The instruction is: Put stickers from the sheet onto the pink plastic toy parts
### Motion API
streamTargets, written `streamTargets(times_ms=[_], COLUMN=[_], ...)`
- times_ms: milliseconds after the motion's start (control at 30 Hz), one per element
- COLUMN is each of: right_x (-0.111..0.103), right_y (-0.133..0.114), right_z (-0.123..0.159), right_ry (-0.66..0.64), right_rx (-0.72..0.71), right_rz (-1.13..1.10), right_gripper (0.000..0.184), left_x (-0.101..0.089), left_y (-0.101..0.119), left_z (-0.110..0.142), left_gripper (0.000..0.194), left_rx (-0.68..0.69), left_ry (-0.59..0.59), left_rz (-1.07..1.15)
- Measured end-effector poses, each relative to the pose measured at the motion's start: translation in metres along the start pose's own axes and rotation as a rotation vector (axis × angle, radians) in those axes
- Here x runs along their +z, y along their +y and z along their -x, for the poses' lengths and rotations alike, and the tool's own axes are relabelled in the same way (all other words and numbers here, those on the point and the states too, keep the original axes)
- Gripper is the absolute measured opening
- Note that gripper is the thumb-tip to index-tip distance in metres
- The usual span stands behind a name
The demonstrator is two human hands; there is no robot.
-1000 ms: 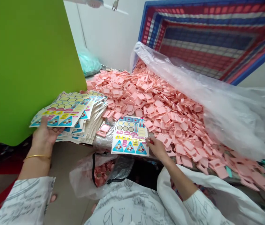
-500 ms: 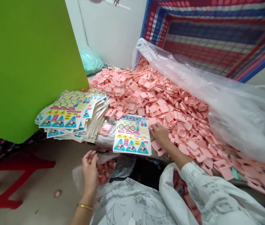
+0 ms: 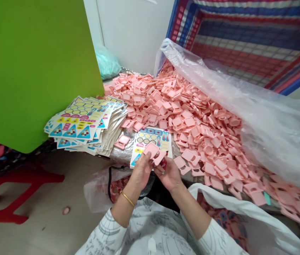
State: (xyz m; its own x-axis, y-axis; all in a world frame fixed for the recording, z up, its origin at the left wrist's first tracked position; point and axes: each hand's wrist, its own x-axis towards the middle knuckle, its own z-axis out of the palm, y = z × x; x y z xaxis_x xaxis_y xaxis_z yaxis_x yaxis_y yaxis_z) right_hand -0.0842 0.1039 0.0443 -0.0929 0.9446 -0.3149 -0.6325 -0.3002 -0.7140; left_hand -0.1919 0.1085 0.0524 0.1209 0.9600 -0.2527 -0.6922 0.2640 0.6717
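My left hand [image 3: 142, 170] and my right hand [image 3: 171, 175] meet over the lower part of a sticker sheet [image 3: 150, 136]. Between them are pink plastic pieces [image 3: 151, 150], seemingly two overlapping, with flat square panels and cut-out openings. My left thumb and fingers are closed on the left side. My right fingers grip from the right, where a small dark red patch shows at the fingertips; I cannot make out what it is. Another pink plastic piece [image 3: 122, 141] lies on clear plastic left of the sheet.
A large heap of pink pieces [image 3: 192, 120] covers the table under a translucent plastic bag [image 3: 219, 85]. Left stands a stack of sticker sheets [image 3: 75, 120] beside a green panel [image 3: 38, 71]. Below are open bags of pink parts [image 3: 226, 219] and a red stool [image 3: 19, 191].
My left hand has come up and right from beside the table edge. My right hand has moved left from the heap's edge. Both now hold pink pieces over the sheet.
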Motion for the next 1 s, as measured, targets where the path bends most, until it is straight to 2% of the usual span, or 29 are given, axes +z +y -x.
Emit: streamTargets(times_ms=[100, 200, 267, 367, 433, 500, 667, 833, 1000], right_x=[-0.004, -0.010, -0.012, -0.005, 0.003, 0.010, 0.016, 0.012, 0.006], right_y=[0.022, 0.018, 0.004, -0.019, -0.025, -0.024, -0.010, -0.007, -0.007], right_z=[0.000, -0.020, -0.047, -0.099, -0.131, -0.156, -0.183, -0.188, -0.187], right_ry=[-0.030, -0.053, 0.038, 0.173, 0.210, 0.228, 0.236, 0.228, 0.207], right_rx=[0.035, 0.028, -0.098, -0.315, -0.364, -0.370, -0.349, -0.357, -0.357], right_rz=[0.092, 0.433, 0.701, 1.155, 1.456, 1.630, 1.727, 1.760, 1.731], right_gripper=[0.033, 0.040, 0.037, 0.023, 0.024, 0.028, 0.031, 0.032, 0.029], left_x=[-0.008, -0.024, -0.033, -0.037, -0.036, -0.034, -0.043, -0.052, -0.052], left_y=[0.003, 0.021, 0.034, 0.039, 0.033, 0.024, 0.009, 0.007, 0.009], left_z=[-0.006, -0.023, -0.040, -0.070, -0.089, -0.104, -0.125, -0.130, -0.132], left_gripper=[0.045, 0.037, 0.034, 0.034, 0.034, 0.032, 0.027, 0.033, 0.032], left_rx=[0.069, 0.194, 0.220, 0.165, 0.136, 0.114, 0.058, 0.019, -0.017], left_ry=[0.136, 0.263, 0.276, 0.224, 0.213, 0.221, 0.238, 0.264, 0.253], left_rz=[0.033, -0.030, -0.128, -0.213, -0.201, -0.181, -0.154, -0.110, -0.088])
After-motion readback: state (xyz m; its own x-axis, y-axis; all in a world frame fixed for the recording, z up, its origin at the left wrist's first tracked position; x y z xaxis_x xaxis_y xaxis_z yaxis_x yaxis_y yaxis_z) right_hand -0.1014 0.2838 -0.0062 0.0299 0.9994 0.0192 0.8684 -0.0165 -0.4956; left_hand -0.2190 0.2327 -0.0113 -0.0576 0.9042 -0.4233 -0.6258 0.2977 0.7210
